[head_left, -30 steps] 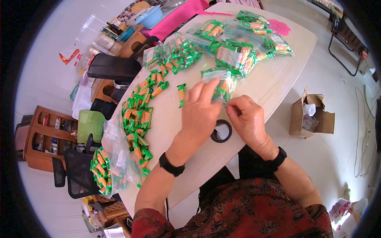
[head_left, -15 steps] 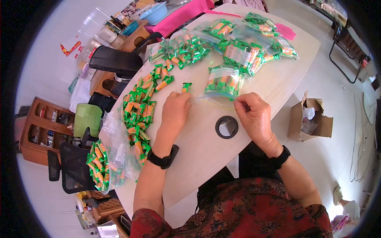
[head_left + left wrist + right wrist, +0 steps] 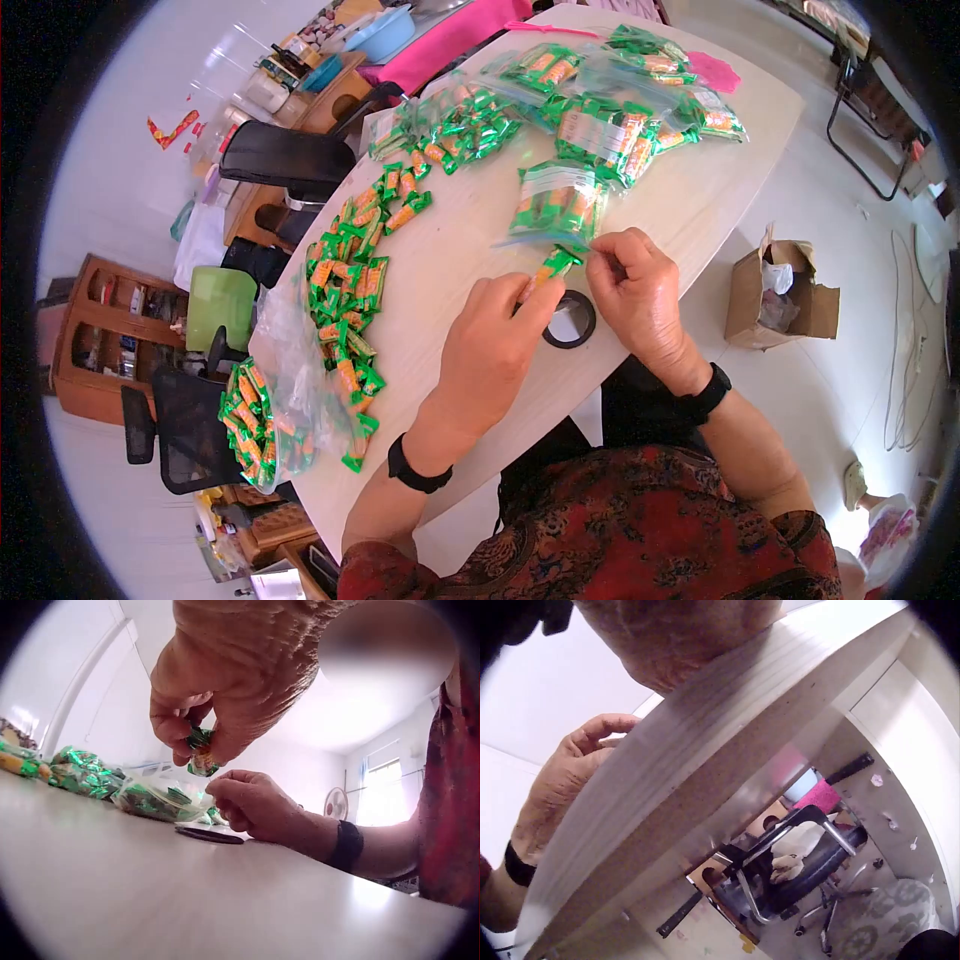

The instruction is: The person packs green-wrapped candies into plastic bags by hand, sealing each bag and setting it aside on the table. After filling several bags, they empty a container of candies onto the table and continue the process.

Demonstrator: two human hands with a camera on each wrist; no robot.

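In the head view my left hand (image 3: 498, 335) pinches a green and orange wrapped snack (image 3: 556, 264) just below the mouth of a clear zip bag (image 3: 556, 205) that holds several such snacks. My right hand (image 3: 640, 290) pinches the bag's right corner with thumb and forefinger. The left wrist view shows the snack (image 3: 201, 752) hanging from the fingertips of my left hand (image 3: 232, 675), above and beside my right hand (image 3: 259, 806). A black ring-shaped roll (image 3: 570, 320) lies on the table under the hands.
Loose snacks (image 3: 345, 285) form a long pile along the table's left side, beside a plastic-covered bowl of snacks (image 3: 250, 425). Several filled bags (image 3: 600, 135) lie at the far end of the table. A cardboard box (image 3: 745, 305) stands on the floor at right.
My left hand left the bag, went left to a lone snack on the table, and came back rightward with it. My right hand has stayed at the bag's corner.
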